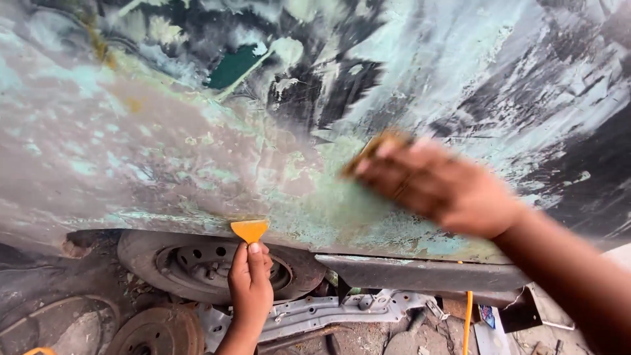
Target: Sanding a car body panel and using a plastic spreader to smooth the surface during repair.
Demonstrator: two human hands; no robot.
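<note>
The left hand pinches an orange plastic spreader, blade up against the lower edge of the sanded car panel. The blurred right hand grips a sanding block pressed to the panel above the wheel.

The right hand is smeared by motion blur, so its fingers and its grip on the tan block under them cannot be made out. The forearm behind it runs off the lower right corner. The left hand is cut off at the wrist by the bottom edge. Left of that hand, the rusty discs are cropped by the edge, and the wheel above them is half hidden under the panel.
</note>
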